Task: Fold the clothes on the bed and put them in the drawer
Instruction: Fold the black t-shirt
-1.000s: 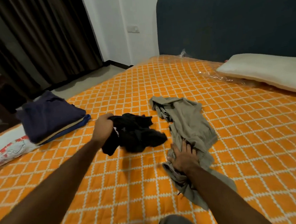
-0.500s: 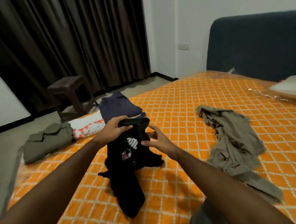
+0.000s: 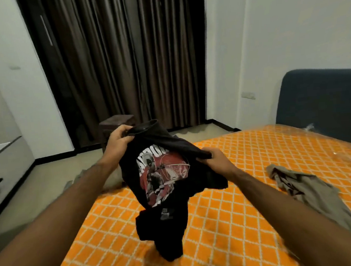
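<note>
Both hands hold a black shirt [image 3: 163, 175] up over the orange bed [image 3: 248, 210]: the left hand [image 3: 118, 142] grips its collar, the right hand [image 3: 211, 158] pinches a shoulder. Its twisted hem touches the bed (a grey shirt [image 3: 316, 193] lies apart), so it may fold crooked.

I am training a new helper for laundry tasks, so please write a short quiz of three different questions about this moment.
1. True or false: both hands grip the black T-shirt.
2. Where does the grey garment lie? A) on the floor B) on the orange bed cover C) on the pillow
3. Fill in: the T-shirt's lower end ____ the bed cover.

Key
1. True: the left hand and the right hand each hold its upper edge.
2. B
3. touches
</note>
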A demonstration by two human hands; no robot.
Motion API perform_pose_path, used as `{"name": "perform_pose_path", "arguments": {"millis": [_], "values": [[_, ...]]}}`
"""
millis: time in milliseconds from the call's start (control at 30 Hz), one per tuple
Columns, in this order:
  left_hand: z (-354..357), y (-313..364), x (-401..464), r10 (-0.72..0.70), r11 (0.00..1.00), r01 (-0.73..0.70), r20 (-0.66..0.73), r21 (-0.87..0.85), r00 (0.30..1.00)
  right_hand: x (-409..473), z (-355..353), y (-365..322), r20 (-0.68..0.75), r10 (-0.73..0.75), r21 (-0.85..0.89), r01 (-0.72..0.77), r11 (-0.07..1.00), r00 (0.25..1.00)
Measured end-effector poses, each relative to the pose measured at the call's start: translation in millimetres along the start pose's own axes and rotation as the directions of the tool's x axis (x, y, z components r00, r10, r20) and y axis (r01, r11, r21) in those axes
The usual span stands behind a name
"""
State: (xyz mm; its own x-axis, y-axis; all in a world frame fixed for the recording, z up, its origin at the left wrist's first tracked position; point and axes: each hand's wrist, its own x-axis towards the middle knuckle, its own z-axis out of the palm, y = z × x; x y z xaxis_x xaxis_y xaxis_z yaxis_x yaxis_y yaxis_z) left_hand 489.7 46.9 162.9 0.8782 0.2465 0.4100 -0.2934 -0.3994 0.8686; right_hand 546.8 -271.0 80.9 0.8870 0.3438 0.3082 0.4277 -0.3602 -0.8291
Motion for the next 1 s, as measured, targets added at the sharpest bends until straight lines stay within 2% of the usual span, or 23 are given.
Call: {"name": "perform_pose_path", "arguments": {"millis": [67,100,133,200,300,400,533,600,700,733,800,867,933,1000], "values": [[-17.2,-13.6,4.9,-0.036,0.941,0.025,0.027,0.339,0.999,7.7,-20.1,-38.9,0.066,-0.019,0.053,0.015,0.998,0.998],[-22.7,-18.9,4.5,-0.081,0.898,0.049,0.055,0.437,0.995,10.9,-27.8,-55.7,0.143,-0.006,0.101,-0.008,0.995,0.990],[-26.6,-22.2,2.9,-0.138,0.884,0.078,0.097,0.461,0.986,14.2,-33.2,-74.1,0.256,0.012,0.142,-0.050,0.989,0.967],[-24.4,-20.3,-9.1,-0.237,0.922,0.124,0.281,0.367,0.930,16.7,-34.5,-102.3,0.466,0.061,0.141,-0.142,0.980,0.883],[-7.1,-11.4,-33.1,-0.223,0.973,0.155,0.550,0.169,0.805,20.8,-20.4,-125.9,0.591,0.075,0.051,-0.130,0.990,0.803],[17.6,-2.3,-47.7,-0.054,0.991,-0.036,0.633,0.128,0.772,23.5,-7.7,-130.0,0.587,0.033,0.046,-0.075,0.996,0.809],[39.7,11.5,-42.1,0.122,0.971,-0.223,0.631,0.083,0.766,23.3,-5.9,-120.3,0.456,-0.020,0.117,-0.038,0.992,0.890],[41.6,15.4,-30.7,0.154,0.939,-0.307,0.607,0.156,0.779,24.8,-12.8,-114.4,0.367,-0.020,0.046,0.004,0.999,0.930],[35.5,24.2,-13.5,0.198,0.855,-0.430,0.584,0.290,0.787,29.1,-28.4,-103.3,0.241,-0.096,-0.281,0.164,0.946,0.966],[33.1,27.4,-9.5,0.214,0.813,-0.471,0.576,0.342,0.789,29.9,-31.6,-100.9,0.215,-0.114,-0.326,0.182,0.928,0.970],[30.6,30.5,-2.9,0.239,0.736,-0.504,0.524,0.452,0.818,29.5,-34.6,-101.9,0.177,-0.148,-0.260,0.191,0.946,0.973],[28.7,33.7,-1.5,0.260,0.688,-0.508,0.477,0.518,0.839,27.5,-37.3,-110.4,0.189,-0.135,-0.132,0.162,0.978,0.973],[23.5,41.2,-1.7,0.244,0.658,-0.513,0.487,0.551,0.838,27.0,-45.0,-122.3,0.311,-0.003,-0.068,0.026,0.997,0.950],[16.6,57.4,-2.6,0.194,0.668,-0.512,0.538,0.540,0.820,24.6,-60.0,-129.7,0.502,0.187,-0.195,-0.100,0.976,0.844]]}}
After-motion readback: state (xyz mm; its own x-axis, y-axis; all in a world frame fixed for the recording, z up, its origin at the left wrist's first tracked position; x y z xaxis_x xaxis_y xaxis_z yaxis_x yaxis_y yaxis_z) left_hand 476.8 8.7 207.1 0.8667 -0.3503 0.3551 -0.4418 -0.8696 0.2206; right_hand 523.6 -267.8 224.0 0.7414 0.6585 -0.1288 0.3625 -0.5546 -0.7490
